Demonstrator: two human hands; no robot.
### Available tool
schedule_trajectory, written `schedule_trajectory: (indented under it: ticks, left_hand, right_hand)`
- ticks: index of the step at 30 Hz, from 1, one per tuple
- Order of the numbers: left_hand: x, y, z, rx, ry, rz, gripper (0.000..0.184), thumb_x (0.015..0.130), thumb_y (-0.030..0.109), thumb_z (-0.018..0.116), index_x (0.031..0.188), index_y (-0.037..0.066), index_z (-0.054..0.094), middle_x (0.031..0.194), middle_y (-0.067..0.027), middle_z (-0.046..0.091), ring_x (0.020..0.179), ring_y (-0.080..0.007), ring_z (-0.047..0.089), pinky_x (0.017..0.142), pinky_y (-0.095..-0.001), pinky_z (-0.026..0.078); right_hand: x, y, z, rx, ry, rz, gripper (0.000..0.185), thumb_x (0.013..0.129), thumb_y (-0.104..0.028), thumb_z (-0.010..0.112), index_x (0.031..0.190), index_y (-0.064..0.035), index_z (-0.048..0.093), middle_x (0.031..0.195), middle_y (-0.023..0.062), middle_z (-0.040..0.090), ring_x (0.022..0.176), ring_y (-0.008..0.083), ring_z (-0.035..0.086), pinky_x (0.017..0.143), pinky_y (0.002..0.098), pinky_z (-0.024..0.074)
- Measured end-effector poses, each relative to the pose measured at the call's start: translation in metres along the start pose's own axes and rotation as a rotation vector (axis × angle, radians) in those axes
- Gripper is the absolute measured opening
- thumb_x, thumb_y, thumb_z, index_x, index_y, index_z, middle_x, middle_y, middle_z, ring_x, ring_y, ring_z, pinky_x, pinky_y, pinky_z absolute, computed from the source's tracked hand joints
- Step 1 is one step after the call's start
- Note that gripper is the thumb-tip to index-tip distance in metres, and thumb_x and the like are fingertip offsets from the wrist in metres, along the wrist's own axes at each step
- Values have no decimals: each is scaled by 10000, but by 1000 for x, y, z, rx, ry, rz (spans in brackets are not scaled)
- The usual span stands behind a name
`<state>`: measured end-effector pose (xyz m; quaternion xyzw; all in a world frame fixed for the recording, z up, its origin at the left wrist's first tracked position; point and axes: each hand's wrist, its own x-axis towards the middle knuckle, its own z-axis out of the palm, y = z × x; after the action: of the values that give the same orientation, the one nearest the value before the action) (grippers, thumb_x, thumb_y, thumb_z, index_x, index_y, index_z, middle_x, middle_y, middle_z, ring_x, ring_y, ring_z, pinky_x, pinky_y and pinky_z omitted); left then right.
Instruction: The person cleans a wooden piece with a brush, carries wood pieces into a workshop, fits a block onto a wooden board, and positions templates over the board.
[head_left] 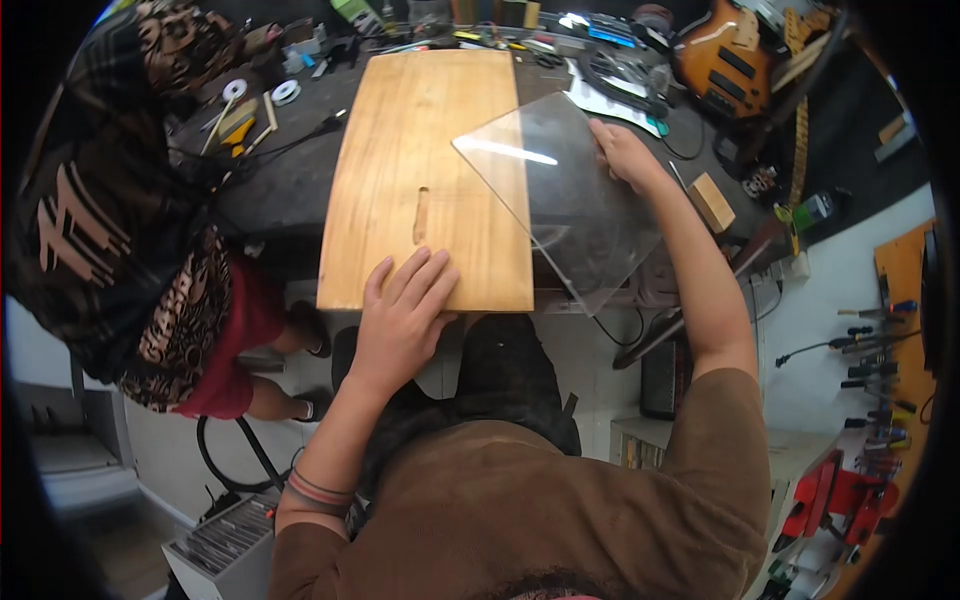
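A long wooden board (425, 130) with a narrow slot near its lower half lies on the dark workbench (280, 180), its near end reaching the bench's front edge. My left hand (405, 300) rests on that near end, fingers spread flat on the wood below the slot. In my right hand (622, 155) is a clear, transparent sheet (580, 200), gripped at its upper right edge. The sheet is tilted, and its left corner overlaps the right side of the board in view. Whether it touches the wood I cannot tell.
Another person (110, 230) stands at the left, close to the bench. A guitar body (725, 60) is at the upper right, near a wooden block (711, 203). Rolls, cables and tools lie along the bench's left and back. Tools hang at the right wall.
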<state>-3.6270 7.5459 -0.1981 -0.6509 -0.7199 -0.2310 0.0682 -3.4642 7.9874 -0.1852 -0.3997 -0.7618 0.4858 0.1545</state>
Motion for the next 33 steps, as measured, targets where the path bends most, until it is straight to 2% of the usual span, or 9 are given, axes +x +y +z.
schedule_trajectory:
  ticks: [5, 9, 14, 19, 24, 28, 31, 32, 33]
  left_hand:
    - [-1, 3, 8, -10, 16, -4, 632, 851, 111, 851, 1455, 106, 667, 1595, -96, 616, 1531, -310, 529, 1287, -542, 326]
    - [-6, 11, 15, -129, 139, 41, 506, 897, 2, 818, 1381, 65, 687, 1511, -158, 644, 1482, -401, 553, 1219, -521, 433]
    - [-14, 48, 23, -167, 267, 279, 334, 942, -99, 739, 1243, 39, 700, 1295, -162, 677, 1228, -397, 648, 1081, -508, 518]
    - [-6, 102, 41, -312, 100, 498, 328, 898, -145, 754, 1174, 26, 704, 1208, -157, 707, 1119, -381, 695, 975, -471, 559]
    - [-11, 126, 56, -283, -126, 414, 305, 892, -99, 747, 1168, 30, 731, 1182, -145, 715, 1055, -360, 698, 902, -461, 558]
    - [-20, 128, 66, -205, -241, 307, 273, 914, -77, 739, 1170, 17, 722, 1186, -153, 716, 1062, -362, 686, 908, -466, 560]
    - [-26, 129, 77, -179, -306, 244, 264, 914, -75, 739, 1162, 13, 720, 1188, -157, 719, 1065, -369, 688, 911, -466, 560]
    - [-28, 129, 81, -168, -334, 223, 258, 913, -71, 739, 1156, 13, 719, 1187, -155, 723, 1066, -371, 688, 913, -461, 562]
    - [-28, 130, 87, -174, -351, 201, 262, 901, -67, 748, 1149, 17, 723, 1184, -155, 725, 1070, -384, 687, 917, -465, 564]
  right_hand:
    - [-137, 61, -47, 373, 64, 189, 437, 1131, -559, 622, 941, -165, 600, 761, -84, 467, 627, 48, 383, 534, 262, 300]
    - [-272, 159, -53, 628, 218, 407, 374, 1134, -533, 629, 951, -207, 631, 760, -98, 504, 623, 46, 423, 536, 248, 312]
    - [-385, 307, 2, 942, 395, 635, 367, 1139, -515, 631, 967, -191, 638, 810, -50, 600, 632, 79, 512, 540, 273, 389]
    - [-347, 369, 73, 1171, 736, 644, 355, 1167, -477, 577, 1083, -135, 621, 846, 37, 635, 624, 153, 562, 541, 312, 424]
    - [-221, 396, 91, 1485, 1026, 517, 371, 1216, -376, 399, 1244, -36, 547, 926, 147, 669, 609, 228, 604, 522, 343, 460]
    - [-122, 446, 88, 1551, 1316, 390, 330, 1201, -292, 391, 1312, -6, 513, 1127, 185, 655, 705, 255, 658, 559, 417, 535]
    - [-97, 428, 61, 1633, 1406, 411, 296, 1193, -265, 406, 1297, -11, 515, 1051, 170, 666, 676, 247, 644, 567, 428, 541]
    - [-89, 431, 53, 1774, 1423, 322, 282, 1190, -268, 402, 1250, -25, 531, 854, 134, 646, 636, 252, 635, 551, 401, 515]
    - [-89, 425, 49, 1708, 1370, 333, 282, 1189, -269, 399, 1247, -27, 532, 820, 123, 640, 637, 254, 640, 546, 391, 507]
